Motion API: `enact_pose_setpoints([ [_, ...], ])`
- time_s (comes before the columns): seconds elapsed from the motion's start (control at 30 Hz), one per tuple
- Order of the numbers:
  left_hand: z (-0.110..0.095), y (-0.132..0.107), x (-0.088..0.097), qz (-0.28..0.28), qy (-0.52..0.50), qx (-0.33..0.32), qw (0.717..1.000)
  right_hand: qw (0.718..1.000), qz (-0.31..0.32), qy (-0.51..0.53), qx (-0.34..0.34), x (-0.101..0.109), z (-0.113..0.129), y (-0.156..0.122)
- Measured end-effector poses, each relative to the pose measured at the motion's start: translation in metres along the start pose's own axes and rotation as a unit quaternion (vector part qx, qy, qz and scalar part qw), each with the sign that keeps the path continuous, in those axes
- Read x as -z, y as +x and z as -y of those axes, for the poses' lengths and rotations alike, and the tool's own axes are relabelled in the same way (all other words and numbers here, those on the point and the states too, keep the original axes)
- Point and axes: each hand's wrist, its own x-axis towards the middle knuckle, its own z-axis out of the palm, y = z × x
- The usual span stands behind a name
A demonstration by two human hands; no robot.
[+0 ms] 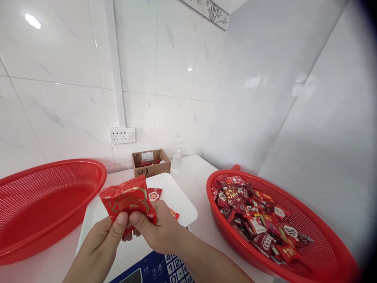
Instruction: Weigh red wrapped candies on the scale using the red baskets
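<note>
With left hand [101, 237] and right hand [161, 232] together, clamped a glossy red pillow-shaped packet with gold printing [128, 198] by its lower part, both thumbs on the near face. Could not tell the exact grip of the mostly hidden fingers behind. Held it tilted, raised before the white, round-cornered plastic pan of a weighing scale [183, 196]. Saw lying on that pan a red packet with a pale round emblem [154, 194] and, partly covered by the right hand, a second red packet with a printed corner [174, 214]. Noted a dark blue keypad panel with white keys [157, 268] beneath the right wrist.

Risked splitting the thin wrapper or crushing its contents through too hard a thumb press. Risked a drop onto the pan through a loosened pinch, given no visible support at the top edge. Might also have knocked a key or jolted the pan with a low right forearm. Risked confusing look-alike red wrappers, given the heaped pile of mixed red packets [259, 220] in a red oval perforated plastic basket [216, 214] to the right, well apart from the hands.
</note>
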Motion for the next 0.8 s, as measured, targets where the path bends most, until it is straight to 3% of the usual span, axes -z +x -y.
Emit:
enact_pose_setpoints([
  [0.23, -0.003, 0.001, 0.002, 0.0, -0.024, -0.034, 0.999, 0.999, -0.01, 0.013, 0.033, 0.001, -0.004, 0.0],
  [0.6, -0.001, 0.004, 0.0, 0.032, -0.024, -0.049, 0.998, 1.0, 0.002, 0.013, -0.008, 0.0, -0.003, 0.0],
  [0.8, -0.011, 0.0, -0.005, -0.004, -0.024, -0.042, 0.999, 1.0, 0.003, 0.004, 0.001, 0.002, -0.006, 0.0],
])
